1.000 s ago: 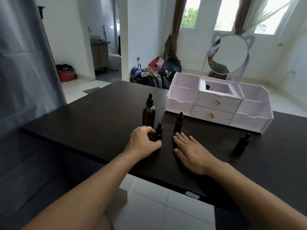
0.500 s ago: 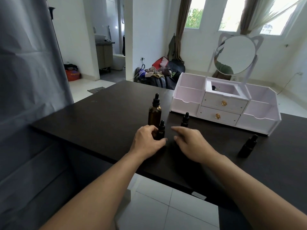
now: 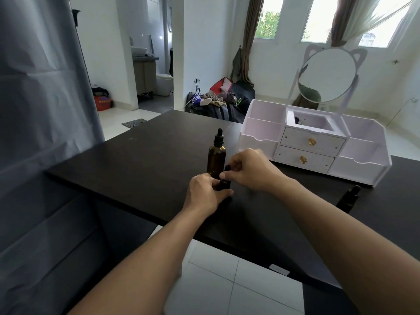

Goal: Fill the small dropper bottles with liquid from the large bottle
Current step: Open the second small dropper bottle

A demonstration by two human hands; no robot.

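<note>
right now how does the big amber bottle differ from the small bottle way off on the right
The large amber bottle is taller and brownish, standing right behind both hands; the small bottle on the right is shorter, looks near-black and stands alone, untouched. Both are upright with black dropper caps on.

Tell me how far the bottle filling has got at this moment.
Nothing looks filled yet. The large amber bottle stands capped on the black table. In hand: the left hand grips a small dropper bottle at its base while the right hand pinches its cap, apparently to unscrew it. Left: opening the large bottle, filling this one, and the capped small bottle on the right.
</note>
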